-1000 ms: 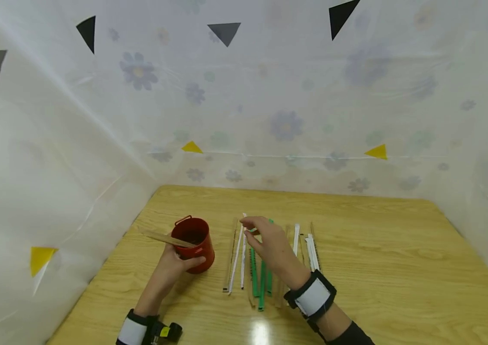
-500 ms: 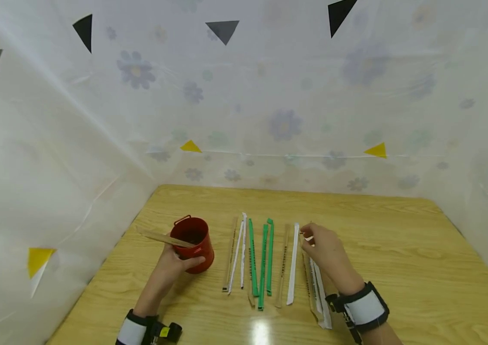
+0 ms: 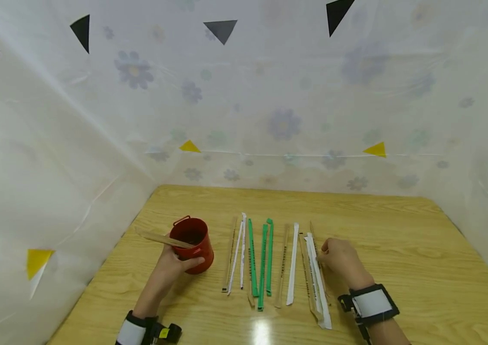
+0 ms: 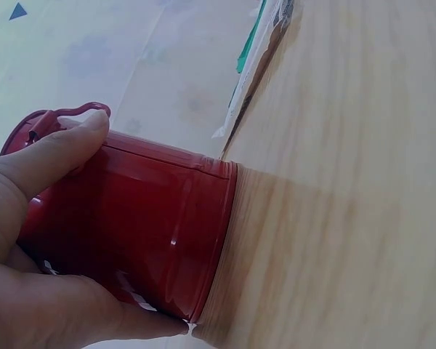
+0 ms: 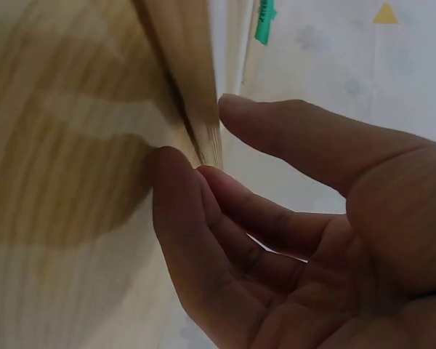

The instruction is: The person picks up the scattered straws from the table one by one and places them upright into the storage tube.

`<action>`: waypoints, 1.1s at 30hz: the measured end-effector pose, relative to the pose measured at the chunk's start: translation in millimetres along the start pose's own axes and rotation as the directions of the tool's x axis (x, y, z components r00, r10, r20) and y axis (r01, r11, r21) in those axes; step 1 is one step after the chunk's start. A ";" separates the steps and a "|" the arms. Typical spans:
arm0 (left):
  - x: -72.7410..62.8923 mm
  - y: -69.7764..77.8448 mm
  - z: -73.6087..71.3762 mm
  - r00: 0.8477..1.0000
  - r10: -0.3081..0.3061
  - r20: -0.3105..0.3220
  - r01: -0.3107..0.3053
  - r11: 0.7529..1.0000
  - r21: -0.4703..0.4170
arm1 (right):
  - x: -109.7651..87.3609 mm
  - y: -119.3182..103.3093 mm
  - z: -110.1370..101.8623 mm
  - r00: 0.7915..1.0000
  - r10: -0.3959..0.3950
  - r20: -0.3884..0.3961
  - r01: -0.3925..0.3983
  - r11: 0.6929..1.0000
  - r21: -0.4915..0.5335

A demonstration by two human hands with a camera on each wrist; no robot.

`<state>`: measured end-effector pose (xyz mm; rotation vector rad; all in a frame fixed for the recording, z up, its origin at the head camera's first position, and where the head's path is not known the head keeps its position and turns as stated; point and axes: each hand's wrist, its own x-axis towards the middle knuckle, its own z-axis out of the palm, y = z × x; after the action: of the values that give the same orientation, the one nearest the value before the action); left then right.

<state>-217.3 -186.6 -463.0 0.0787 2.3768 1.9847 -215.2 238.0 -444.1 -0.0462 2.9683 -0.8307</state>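
My left hand [image 3: 174, 263] grips a small red metal pail [image 4: 145, 218] standing upright on the table, thumb on one side and fingers on the other. A brown paper-wrapped straw [image 3: 157, 237] leans out over the pail's left rim. My right hand [image 3: 342, 258] is at the right end of a row of wrapped straws. In the right wrist view, its thumb and bent fingers pinch a brown wrapped straw [image 5: 196, 80] from both sides, close over the table. White wrapped straws [image 3: 318, 282] lie just left of that hand, beside another brown one [image 3: 308, 275].
Several green wrapped straws [image 3: 263, 268] lie mid-row, with white and brown ones [image 3: 230, 254] nearer the pail. The wood-grain table [image 3: 377, 220] has its far edge against a pale flowered sheet [image 3: 244, 105] hung with black and yellow triangles.
My right hand has moved right, from above the middle of the row to its right end, and lower toward the table. My left hand and the pail have stayed put.
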 end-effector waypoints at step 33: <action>-1.1 1.5 0.6 1.000 0.006 0.008 -0.005 1.000 -0.005 | 2.0 -0.3 9.2 0.996 0.006 -0.094 -0.001 0.999 0.049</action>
<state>-216.1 -185.8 -461.6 0.0925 2.3694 1.9892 -216.6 232.9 -451.9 0.0006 3.0324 -0.9295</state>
